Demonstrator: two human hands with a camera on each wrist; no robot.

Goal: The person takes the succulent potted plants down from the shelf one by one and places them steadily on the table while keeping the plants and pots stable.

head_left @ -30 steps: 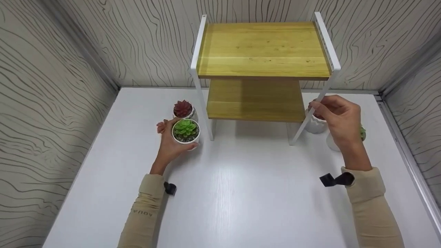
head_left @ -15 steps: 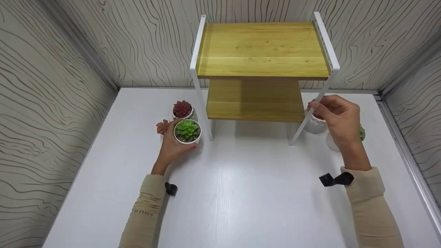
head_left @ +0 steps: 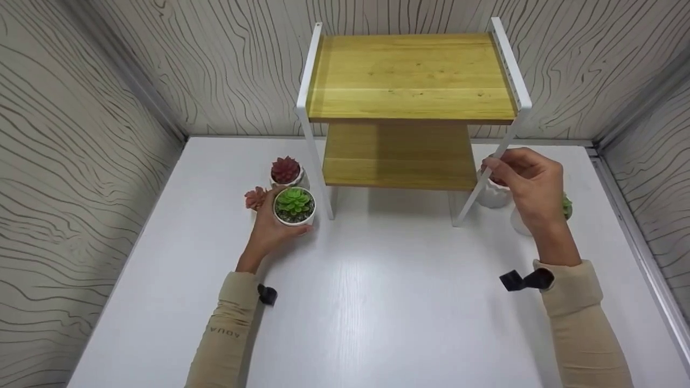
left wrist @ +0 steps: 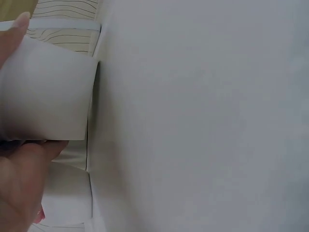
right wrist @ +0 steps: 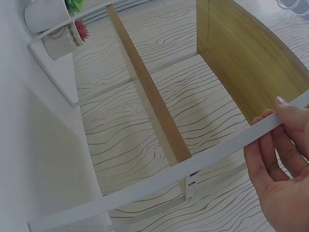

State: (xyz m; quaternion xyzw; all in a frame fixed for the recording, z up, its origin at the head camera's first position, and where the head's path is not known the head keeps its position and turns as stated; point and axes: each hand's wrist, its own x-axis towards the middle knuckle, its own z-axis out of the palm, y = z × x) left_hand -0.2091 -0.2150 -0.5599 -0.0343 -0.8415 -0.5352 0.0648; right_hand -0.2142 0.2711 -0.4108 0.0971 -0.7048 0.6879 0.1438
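In the head view my left hand (head_left: 264,229) grips a white pot holding a green succulent (head_left: 294,200), just left of a two-tier wooden shelf (head_left: 412,75) with a white frame. The left wrist view shows the side of this pot (left wrist: 46,92), its base close to the table, fingers and thumb on opposite sides. My right hand (head_left: 539,188) pinches the front right leg (head_left: 469,206) of the shelf frame. From the right wrist, thumb and fingertips lie on either side of that white bar (right wrist: 145,183).
A dark red succulent (head_left: 285,170) and a pinkish one (head_left: 255,198) stand by my left hand. Beyond the shelf's right leg are a white pot (head_left: 493,195) and another (head_left: 520,222), partly behind my right hand. Patterned walls enclose the white table (head_left: 350,302).
My left hand and the green succulent's pot have shifted slightly right, toward the shelf's left leg. My right hand stays on the frame.
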